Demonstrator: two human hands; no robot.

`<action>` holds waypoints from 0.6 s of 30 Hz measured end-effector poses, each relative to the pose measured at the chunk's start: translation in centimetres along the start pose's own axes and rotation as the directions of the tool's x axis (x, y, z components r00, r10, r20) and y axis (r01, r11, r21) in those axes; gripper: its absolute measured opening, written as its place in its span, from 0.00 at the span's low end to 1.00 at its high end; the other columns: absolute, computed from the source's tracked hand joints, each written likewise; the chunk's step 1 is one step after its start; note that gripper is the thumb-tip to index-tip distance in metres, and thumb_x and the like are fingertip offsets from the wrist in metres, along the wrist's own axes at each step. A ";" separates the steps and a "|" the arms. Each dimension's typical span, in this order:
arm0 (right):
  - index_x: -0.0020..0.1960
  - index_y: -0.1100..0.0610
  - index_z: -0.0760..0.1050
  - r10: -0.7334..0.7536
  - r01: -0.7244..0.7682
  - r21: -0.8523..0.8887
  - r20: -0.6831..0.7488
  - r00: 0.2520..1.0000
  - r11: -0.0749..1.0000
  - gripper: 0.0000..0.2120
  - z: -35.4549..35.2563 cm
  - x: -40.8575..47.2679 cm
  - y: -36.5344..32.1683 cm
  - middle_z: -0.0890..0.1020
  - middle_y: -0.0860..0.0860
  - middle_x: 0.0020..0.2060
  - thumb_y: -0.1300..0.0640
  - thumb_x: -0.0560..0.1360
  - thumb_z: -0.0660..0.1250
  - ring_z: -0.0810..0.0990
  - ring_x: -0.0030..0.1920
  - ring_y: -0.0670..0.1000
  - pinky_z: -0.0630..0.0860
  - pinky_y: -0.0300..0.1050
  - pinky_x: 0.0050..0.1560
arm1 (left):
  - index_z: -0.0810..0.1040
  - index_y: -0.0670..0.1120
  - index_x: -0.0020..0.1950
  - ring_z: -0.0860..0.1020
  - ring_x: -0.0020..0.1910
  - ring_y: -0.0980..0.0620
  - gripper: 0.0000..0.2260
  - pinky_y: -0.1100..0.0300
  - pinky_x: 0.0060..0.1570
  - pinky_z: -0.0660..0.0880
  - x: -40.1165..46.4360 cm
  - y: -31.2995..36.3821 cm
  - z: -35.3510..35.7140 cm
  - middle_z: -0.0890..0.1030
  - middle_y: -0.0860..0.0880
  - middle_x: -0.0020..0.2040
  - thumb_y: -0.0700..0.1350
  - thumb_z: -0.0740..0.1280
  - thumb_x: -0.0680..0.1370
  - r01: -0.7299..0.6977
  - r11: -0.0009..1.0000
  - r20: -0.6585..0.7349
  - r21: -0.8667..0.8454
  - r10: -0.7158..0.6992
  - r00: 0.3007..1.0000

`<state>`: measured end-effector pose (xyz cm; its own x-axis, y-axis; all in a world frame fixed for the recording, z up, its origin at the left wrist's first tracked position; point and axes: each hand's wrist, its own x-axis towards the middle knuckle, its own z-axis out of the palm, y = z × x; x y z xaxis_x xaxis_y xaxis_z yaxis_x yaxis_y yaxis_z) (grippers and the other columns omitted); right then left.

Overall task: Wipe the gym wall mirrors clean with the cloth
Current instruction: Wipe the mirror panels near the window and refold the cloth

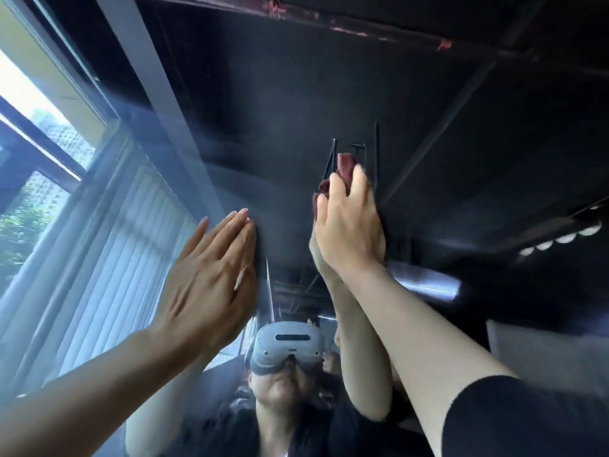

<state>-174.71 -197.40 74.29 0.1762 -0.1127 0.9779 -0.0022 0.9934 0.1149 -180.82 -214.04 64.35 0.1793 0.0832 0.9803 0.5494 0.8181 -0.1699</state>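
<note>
The wall mirror [270, 153] fills the view and reflects a dark ceiling and a person wearing a headset. My right hand [349, 222] is raised high and presses a dark red cloth [344, 166] against the glass, its fingers curled over the bunched fabric. Only the cloth's top and left edge show past the fingers. My left hand [211, 275] lies flat on the mirror to the left and a little lower, fingers straight and together, holding nothing.
A window with vertical blinds [108, 258] and a dark frame runs along the left side. The mirror shows ceiling beams [362, 31], a row of round lights [560, 239] at right and a silver duct [425, 282].
</note>
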 end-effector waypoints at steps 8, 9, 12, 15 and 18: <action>0.61 0.66 0.77 -0.212 0.208 0.104 0.021 0.977 0.972 0.17 6.7 -3.6 -16.0 0.73 0.69 0.68 0.60 0.75 0.68 0.74 0.67 0.67 0.69 0.56 0.70 | 0.72 0.35 0.72 0.70 0.72 0.39 0.26 0.42 0.73 0.61 -4.6 -9.2 -3.8 0.73 0.37 0.71 0.49 0.54 0.80 0.132 0.985 -0.021 0.112 -0.130 0.991; 0.62 0.66 0.77 -0.233 0.230 0.115 0.019 0.972 0.966 0.18 7.0 -4.3 -17.7 0.72 0.69 0.68 0.59 0.75 0.64 0.74 0.68 0.67 0.68 0.56 0.71 | 0.71 0.35 0.72 0.70 0.72 0.40 0.26 0.44 0.73 0.59 -5.3 -10.2 -4.1 0.73 0.37 0.71 0.49 0.54 0.80 0.147 0.982 -0.016 0.119 -0.146 0.989; 0.68 0.66 0.74 -0.311 0.303 0.129 0.051 0.949 0.944 0.23 7.3 -6.6 -22.1 0.71 0.66 0.70 0.55 0.79 0.56 0.72 0.70 0.64 0.65 0.53 0.74 | 0.70 0.36 0.73 0.69 0.72 0.40 0.27 0.47 0.73 0.57 -7.8 -12.1 -4.8 0.73 0.37 0.71 0.50 0.54 0.80 0.204 0.975 -0.021 0.086 -0.203 0.979; 0.68 0.64 0.76 -0.389 0.382 0.090 0.069 0.919 0.920 0.23 7.5 -8.3 -23.9 0.74 0.63 0.69 0.55 0.80 0.53 0.74 0.69 0.60 0.66 0.50 0.73 | 0.68 0.37 0.75 0.66 0.72 0.42 0.27 0.51 0.74 0.53 -10.1 -12.5 -5.4 0.72 0.37 0.72 0.50 0.55 0.79 0.246 0.966 -0.034 0.076 -0.244 0.969; 0.62 0.63 0.80 -0.429 0.420 0.131 0.047 0.902 0.898 0.21 7.1 -9.1 -22.9 0.78 0.63 0.65 0.59 0.79 0.53 0.77 0.67 0.60 0.71 0.50 0.69 | 0.67 0.37 0.75 0.64 0.74 0.44 0.27 0.51 0.75 0.52 -11.2 -11.4 -5.6 0.71 0.38 0.73 0.50 0.55 0.79 0.252 0.964 -0.008 0.087 -0.252 0.968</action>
<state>-183.28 -219.31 64.03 0.1133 -0.5292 0.8409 -0.0571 0.8415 0.5372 -184.55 -227.47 54.79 0.0415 -0.1305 0.9906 0.5041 0.8587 0.0921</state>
